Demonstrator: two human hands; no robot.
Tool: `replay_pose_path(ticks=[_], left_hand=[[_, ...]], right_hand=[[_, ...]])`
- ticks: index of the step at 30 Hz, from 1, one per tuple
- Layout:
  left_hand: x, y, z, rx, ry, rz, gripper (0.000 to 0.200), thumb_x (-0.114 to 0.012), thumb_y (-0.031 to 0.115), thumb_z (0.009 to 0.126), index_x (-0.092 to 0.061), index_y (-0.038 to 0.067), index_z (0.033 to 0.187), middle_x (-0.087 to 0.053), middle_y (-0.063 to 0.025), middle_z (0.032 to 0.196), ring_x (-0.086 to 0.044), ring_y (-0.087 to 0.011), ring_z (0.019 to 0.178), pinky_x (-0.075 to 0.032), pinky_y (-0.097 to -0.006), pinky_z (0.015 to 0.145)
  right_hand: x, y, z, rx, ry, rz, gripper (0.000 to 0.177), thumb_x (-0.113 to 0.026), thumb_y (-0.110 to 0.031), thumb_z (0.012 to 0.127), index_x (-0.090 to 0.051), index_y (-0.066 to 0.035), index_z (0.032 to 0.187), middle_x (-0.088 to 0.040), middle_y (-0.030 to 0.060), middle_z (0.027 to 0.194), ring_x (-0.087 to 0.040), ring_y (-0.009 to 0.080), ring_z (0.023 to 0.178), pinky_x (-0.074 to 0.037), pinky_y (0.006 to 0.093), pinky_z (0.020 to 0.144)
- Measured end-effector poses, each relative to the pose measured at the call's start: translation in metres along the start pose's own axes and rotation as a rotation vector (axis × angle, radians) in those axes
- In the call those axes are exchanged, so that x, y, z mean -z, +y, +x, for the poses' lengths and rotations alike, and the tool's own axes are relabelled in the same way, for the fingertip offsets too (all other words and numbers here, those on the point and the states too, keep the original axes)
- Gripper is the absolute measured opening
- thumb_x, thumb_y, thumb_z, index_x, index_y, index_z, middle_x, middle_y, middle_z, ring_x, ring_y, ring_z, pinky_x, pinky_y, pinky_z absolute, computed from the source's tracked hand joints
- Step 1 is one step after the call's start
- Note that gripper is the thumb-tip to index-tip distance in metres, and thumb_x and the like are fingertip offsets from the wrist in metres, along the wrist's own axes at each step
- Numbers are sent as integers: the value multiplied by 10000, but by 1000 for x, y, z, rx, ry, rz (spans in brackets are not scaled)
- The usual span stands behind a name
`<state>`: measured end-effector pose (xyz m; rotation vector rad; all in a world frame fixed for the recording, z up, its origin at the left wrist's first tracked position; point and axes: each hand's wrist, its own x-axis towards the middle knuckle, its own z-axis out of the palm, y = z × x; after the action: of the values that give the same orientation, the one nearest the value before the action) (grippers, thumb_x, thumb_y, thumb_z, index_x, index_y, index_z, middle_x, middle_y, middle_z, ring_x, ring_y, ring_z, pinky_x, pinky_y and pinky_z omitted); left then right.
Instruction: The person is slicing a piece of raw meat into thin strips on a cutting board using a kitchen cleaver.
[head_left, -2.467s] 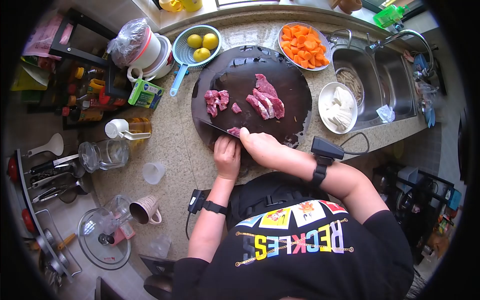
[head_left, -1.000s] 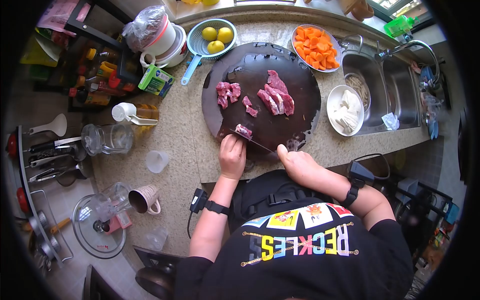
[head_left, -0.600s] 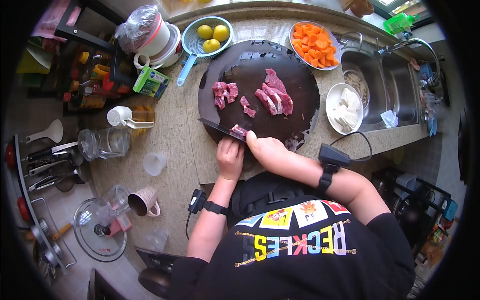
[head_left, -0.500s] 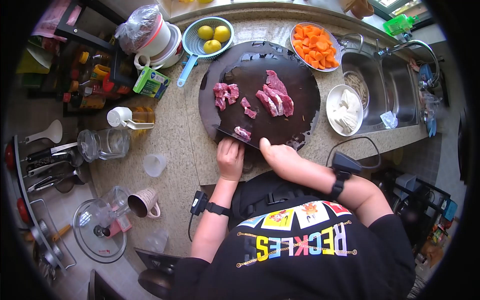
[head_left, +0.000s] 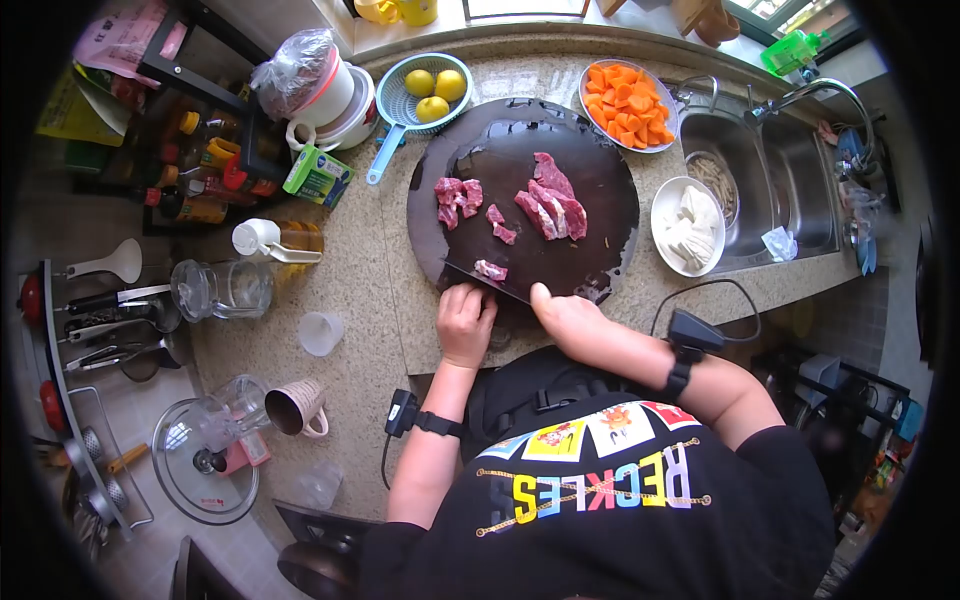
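A round dark cutting board lies on the counter. My right hand is closed around the handle of a kitchen knife; its dark blade slants across the board's near edge, pointing left. Just on the near side of the blade, the fingers of my left hand are bent and drawn together; what they hold is hidden. Beyond the blade rests a small cut piece of red meat. Farther up are larger meat slices, a little pile of meat chunks at left, and small meat bits between.
Behind the board stand a blue colander with lemons and a plate of carrot pieces. At right, a white bowl holds pale food beside the sink. A plastic cup, oil jug and mug stand left.
The whole view has shifted slightly, so the counter things appear a little lower and to the right. Both hands and the knife keep nearly the same place at the board's near edge.
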<state>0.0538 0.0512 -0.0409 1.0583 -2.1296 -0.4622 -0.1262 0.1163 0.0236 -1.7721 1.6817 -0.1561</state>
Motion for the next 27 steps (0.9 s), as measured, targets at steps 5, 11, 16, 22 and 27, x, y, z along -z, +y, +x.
replay_pose_path(ticks=[5, 11, 16, 22, 27], left_hand=[[-2, 1, 1, 26, 33, 14, 152, -693, 20, 674, -609, 28, 801, -614, -117, 876, -589, -314, 817, -487, -394, 732], [7, -1, -4, 234, -6, -143, 129, -675, 5, 683, -586, 30, 774, -617, -109, 850, -604, -291, 783, -497, -385, 717], [10, 1, -1, 214, -30, -101, 132, -672, -9, 698, -593, 22, 800, -620, -107, 865, -616, -262, 761, -506, -350, 686], [5, 13, 6, 137, -7, -21, 188, -691, 38, 700, -625, 25, 876, -608, -118, 930, -602, -290, 824, -499, -377, 727], [-2, 7, 3, 56, -78, 62, 195, -701, 89, 684, -619, 26, 850, -594, -126, 875, -571, -328, 821, -475, -419, 734]], right_hand=[[1, 11, -14, 17, -7, 10, 212, -513, 33, 775, -382, 14, 940, -634, 255, 745, -649, 428, 740, -522, 489, 611], [2, 1, 13, 15, 42, 56, 225, -520, 52, 758, -385, 14, 934, -636, 249, 751, -650, 425, 748, -526, 489, 614], [9, 1, 10, -14, 56, 41, 227, -527, 51, 754, -385, 12, 926, -636, 246, 748, -650, 427, 752, -528, 484, 620], [9, 15, -17, 17, 24, 23, 235, -536, 40, 753, -390, 11, 935, -641, 240, 744, -656, 418, 757, -534, 480, 636], [2, 0, 12, -14, 11, -20, 225, -554, -10, 781, -403, 5, 946, -650, 235, 735, -667, 408, 738, -540, 475, 625]])
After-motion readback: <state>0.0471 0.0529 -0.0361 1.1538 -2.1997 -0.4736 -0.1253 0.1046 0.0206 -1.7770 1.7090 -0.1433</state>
